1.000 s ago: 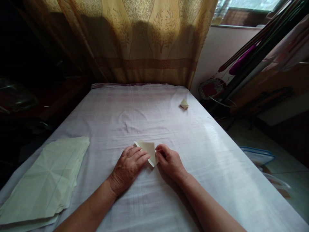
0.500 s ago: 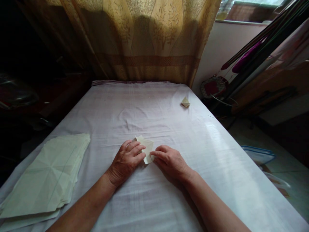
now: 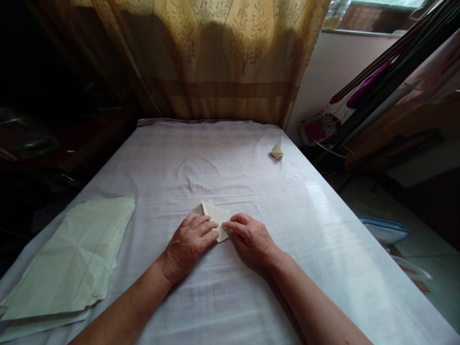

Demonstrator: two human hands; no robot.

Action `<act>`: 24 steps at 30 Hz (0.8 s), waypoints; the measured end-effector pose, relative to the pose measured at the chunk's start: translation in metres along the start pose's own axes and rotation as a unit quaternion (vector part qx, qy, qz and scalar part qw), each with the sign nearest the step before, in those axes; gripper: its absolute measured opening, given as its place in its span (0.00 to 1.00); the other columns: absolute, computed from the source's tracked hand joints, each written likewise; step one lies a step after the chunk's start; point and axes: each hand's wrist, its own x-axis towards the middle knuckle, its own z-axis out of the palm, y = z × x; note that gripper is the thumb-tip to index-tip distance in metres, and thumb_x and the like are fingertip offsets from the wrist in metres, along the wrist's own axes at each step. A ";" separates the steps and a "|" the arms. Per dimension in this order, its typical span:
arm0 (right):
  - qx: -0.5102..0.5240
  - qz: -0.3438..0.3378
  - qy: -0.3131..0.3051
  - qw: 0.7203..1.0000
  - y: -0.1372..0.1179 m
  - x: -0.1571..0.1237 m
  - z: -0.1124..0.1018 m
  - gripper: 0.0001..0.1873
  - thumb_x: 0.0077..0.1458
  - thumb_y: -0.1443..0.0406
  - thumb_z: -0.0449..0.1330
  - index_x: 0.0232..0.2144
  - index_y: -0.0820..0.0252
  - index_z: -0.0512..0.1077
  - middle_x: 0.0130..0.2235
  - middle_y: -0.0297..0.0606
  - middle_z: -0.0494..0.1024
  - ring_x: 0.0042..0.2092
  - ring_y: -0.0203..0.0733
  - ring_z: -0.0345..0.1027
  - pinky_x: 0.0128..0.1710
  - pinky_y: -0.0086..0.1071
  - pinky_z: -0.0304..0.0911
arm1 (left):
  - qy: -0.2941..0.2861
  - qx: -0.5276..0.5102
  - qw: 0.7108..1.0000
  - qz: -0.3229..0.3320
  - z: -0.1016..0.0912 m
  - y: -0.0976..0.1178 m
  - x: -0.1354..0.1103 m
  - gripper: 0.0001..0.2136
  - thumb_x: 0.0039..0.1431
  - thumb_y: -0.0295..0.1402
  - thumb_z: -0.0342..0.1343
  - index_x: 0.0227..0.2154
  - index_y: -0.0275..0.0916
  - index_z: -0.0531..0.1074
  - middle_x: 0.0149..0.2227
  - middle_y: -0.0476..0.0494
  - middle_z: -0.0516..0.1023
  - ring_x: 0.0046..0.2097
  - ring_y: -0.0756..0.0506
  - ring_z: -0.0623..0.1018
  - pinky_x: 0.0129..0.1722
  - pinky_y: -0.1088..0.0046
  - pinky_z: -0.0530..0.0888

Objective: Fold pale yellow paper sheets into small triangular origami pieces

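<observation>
A small folded piece of cream paper [image 3: 216, 214] lies on the sheet between my hands, one pointed corner raised at its far left. My left hand [image 3: 190, 239] rests over its left side, fingers stretched out and flat, pressing it down. On the right, my right hand [image 3: 253, 238] has its thumb and bent forefinger closed at the paper's right edge. The curled fingers partly hide that edge, and my left fingers cover the near left part.
A stack of creased paper sheets [image 3: 68, 258] lies at the left on the pale bedsheet [image 3: 161, 163]. A small folded paper piece [image 3: 276, 152] sits near the far right edge. Behind hangs a gold curtain [image 3: 215, 57]; a blue-rimmed container [image 3: 384, 227] stands on the floor at right.
My left hand has slid slightly nearer to me on the paper, baring more of its far left corner. The right fingertips have shifted slightly up along the edge.
</observation>
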 end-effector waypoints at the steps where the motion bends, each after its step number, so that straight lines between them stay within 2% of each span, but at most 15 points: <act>1: -0.004 -0.002 -0.003 1.000 -0.001 0.000 -0.001 0.16 0.59 0.70 0.56 0.47 0.53 0.75 0.43 0.40 0.76 0.41 0.40 0.70 0.41 0.30 0.67 | -0.004 -0.014 1.000 -0.004 -0.001 -0.003 -0.001 0.09 0.67 0.28 0.51 0.41 0.41 0.76 0.44 0.44 0.81 0.52 0.43 0.76 0.55 0.60 0.69; 4: -0.022 -0.012 -0.016 1.000 -0.007 0.001 -0.004 0.19 0.56 0.71 0.59 0.49 0.53 0.74 0.46 0.41 0.74 0.42 0.41 0.69 0.42 0.32 0.67 | -0.008 -0.055 0.998 -0.019 -0.004 -0.012 -0.007 0.09 0.66 0.27 0.51 0.43 0.39 0.75 0.46 0.42 0.81 0.53 0.43 0.77 0.53 0.61 0.72; 10: -0.075 -0.063 -0.007 0.995 -0.017 0.005 0.000 0.07 0.60 0.66 0.60 0.38 0.52 0.78 0.47 0.42 0.74 0.40 0.41 0.67 0.38 0.31 0.66 | -0.043 -0.079 0.996 -0.026 -0.009 -0.013 -0.021 0.08 0.66 0.28 0.52 0.43 0.42 0.75 0.49 0.43 0.80 0.56 0.43 0.74 0.57 0.58 0.70; 13: -0.064 -0.073 -0.017 0.995 -0.018 0.006 0.004 0.07 0.62 0.64 0.59 0.37 0.52 0.78 0.44 0.40 0.76 0.40 0.40 0.67 0.37 0.30 0.65 | -0.065 -0.080 0.994 -0.037 -0.012 -0.009 -0.025 0.10 0.66 0.28 0.53 0.45 0.44 0.76 0.51 0.45 0.78 0.58 0.42 0.72 0.59 0.57 0.67; 18: 0.001 -0.044 -0.016 0.999 -0.020 0.010 0.007 0.09 0.64 0.63 0.57 0.37 0.54 0.78 0.39 0.38 0.78 0.39 0.40 0.67 0.40 0.32 0.65 | -0.079 -0.063 0.994 -0.031 -0.016 -0.005 -0.026 0.12 0.66 0.28 0.52 0.48 0.45 0.75 0.53 0.45 0.77 0.60 0.41 0.71 0.62 0.54 0.64; 24: 0.027 0.020 -0.022 0.999 -0.024 0.015 0.010 0.04 0.60 0.66 0.62 0.33 0.55 0.77 0.37 0.37 0.78 0.38 0.40 0.68 0.41 0.33 0.65 | -0.062 -0.051 0.997 -0.008 -0.018 -0.001 -0.024 0.13 0.63 0.28 0.54 0.49 0.41 0.75 0.49 0.46 0.80 0.58 0.42 0.72 0.64 0.57 0.60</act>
